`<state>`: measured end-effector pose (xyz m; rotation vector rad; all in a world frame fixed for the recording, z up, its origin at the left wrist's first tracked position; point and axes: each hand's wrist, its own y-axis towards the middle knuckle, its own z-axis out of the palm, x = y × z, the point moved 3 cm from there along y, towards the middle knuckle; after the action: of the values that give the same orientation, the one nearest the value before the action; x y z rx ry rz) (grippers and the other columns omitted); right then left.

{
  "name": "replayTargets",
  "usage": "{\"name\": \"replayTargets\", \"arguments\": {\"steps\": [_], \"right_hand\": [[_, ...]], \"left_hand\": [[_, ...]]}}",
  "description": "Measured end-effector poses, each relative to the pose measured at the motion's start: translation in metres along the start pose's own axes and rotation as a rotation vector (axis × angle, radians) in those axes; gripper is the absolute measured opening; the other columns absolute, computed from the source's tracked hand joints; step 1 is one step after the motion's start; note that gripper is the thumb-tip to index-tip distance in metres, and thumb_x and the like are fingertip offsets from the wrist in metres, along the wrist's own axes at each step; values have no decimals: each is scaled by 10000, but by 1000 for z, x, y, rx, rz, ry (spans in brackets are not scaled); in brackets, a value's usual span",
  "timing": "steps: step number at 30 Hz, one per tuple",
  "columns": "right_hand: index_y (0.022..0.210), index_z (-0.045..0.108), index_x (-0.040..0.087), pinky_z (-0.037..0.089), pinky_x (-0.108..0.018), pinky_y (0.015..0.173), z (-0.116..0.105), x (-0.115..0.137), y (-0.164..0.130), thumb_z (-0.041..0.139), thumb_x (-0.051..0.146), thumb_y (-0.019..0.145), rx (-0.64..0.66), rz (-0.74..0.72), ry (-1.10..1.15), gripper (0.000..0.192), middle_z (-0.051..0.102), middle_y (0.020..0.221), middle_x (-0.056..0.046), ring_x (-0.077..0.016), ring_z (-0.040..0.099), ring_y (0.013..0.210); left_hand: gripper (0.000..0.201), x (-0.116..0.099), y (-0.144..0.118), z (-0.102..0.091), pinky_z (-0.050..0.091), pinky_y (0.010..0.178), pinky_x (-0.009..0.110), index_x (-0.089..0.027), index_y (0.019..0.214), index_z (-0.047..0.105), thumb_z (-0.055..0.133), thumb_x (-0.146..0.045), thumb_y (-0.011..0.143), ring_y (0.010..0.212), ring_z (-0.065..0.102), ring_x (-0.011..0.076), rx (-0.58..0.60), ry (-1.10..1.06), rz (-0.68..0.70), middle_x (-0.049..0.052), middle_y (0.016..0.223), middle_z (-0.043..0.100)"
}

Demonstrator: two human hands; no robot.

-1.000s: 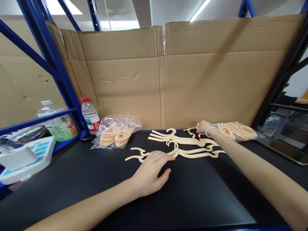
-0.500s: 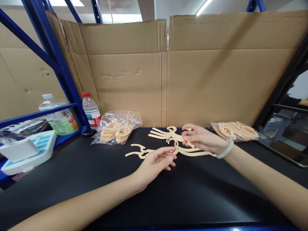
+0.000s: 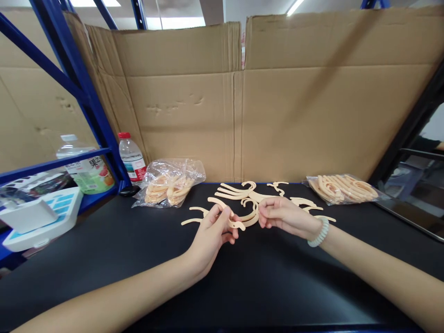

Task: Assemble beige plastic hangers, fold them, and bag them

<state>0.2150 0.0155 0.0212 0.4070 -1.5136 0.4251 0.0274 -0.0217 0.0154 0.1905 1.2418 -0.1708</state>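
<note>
Between both hands, pale peach curved piece point(image 3: 227, 213), perhaps thin plastic

Packing/assembly station in a warehouse or small factory: blue steel racking uprights point(image 3: 81, 88), brown corrugated cardboard sheets point(image 3: 243, 101) walling the black tabletop point(image 3: 138, 259), clear plastic bags of beige parts point(image 3: 169, 184).

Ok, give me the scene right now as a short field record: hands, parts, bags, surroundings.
left hand: holds a curved beige piece
right hand: closed on another beige piece
loose pieces: lying on the black table
left bag: holds beige pieces
right bag: holds beige pieces
bottle: upright, red cap
backdrop: cardboard
</note>
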Motion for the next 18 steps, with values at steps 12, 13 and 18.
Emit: {"name": "replayTargets", "arguments": {"steps": [12,13,18], "right_hand": [[866,637,187,468,-318,756,-57,-6,18,600,117,752,-314,-310,-1304,139,672,841,-57,-213,618,832],[865,635,185,470,-327,768,-57,-8,19,614,121,749,-311,-314,-1320,134,665,854,-64,-217,613,842],[795,628,180,466,-347,795,-59,-14,30,585,124,783,-309,-333,-1375,72,635,835,-74,-224,587,857]], "left_hand": [[303,-3,2,-9,490,593,207,-181,812,461,657,-412,831,571,618,83,-130,-56,-33,22,767,692],[299,-3,2,-10,498,615,212,-179,815,466,670,-398,824,593,624,85,-125,-56,-32,27,782,695],[347,-5,2,-12,518,781,259,-166,845,513,810,-233,680,718,637,101,-111,-95,1,16,830,681]]}}
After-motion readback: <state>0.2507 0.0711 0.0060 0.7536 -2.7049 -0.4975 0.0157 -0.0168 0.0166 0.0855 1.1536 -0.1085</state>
